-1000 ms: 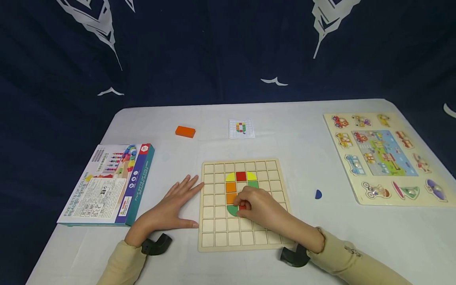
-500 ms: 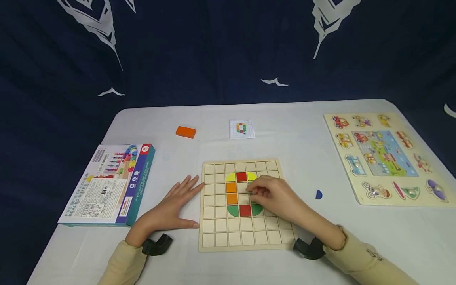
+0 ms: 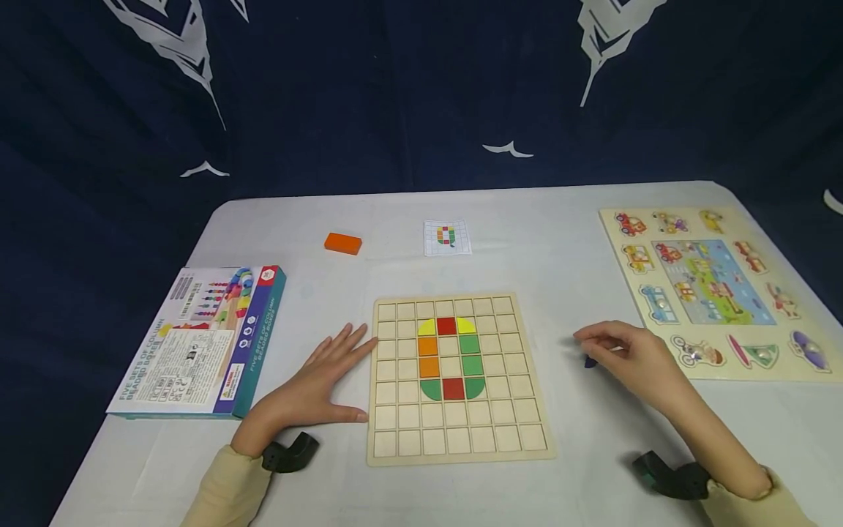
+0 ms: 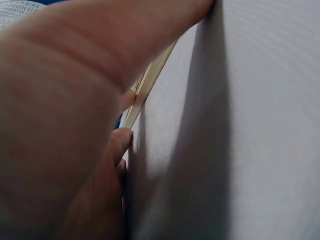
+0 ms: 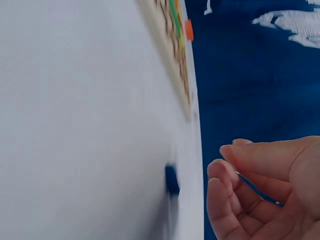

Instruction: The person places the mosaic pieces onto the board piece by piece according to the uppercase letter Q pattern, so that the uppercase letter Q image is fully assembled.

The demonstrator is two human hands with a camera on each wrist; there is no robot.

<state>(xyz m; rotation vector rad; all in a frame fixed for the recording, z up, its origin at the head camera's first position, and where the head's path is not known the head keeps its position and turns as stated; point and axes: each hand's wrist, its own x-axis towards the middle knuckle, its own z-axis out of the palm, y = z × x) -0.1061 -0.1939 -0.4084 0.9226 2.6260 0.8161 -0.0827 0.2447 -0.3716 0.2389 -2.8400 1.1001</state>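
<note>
Spread on the white cloth, my left hand (image 3: 316, 384) has its fingertips and thumb at the left edge of a square wooden grid board (image 3: 507, 439). The left wrist view shows fingertips against the board's side (image 4: 145, 92). Coloured tiles form a ring on the grid: yellow rounded corners (image 3: 426, 328), red squares (image 3: 446, 326), orange squares (image 3: 428, 356) and green pieces (image 3: 470, 344). To the right of the board, my right hand (image 3: 632, 362) hovers over a small blue rounded tile (image 3: 590, 362), partly covering it. In the right wrist view, that blue tile (image 5: 171, 180) lies apart from the loosely bent fingers.
A pattern card (image 3: 447, 238) and an orange block (image 3: 342, 244) lie behind the board. At the left is a boxed bead set (image 3: 197, 344). A wooden picture puzzle (image 3: 711, 285) takes up the right side. Dark blue patterned cloth (image 3: 395, 95) hangs behind the table.
My right hand has left the tile ring and moved right to the blue tile, uncovering the red and green tiles. My left hand has stayed put.
</note>
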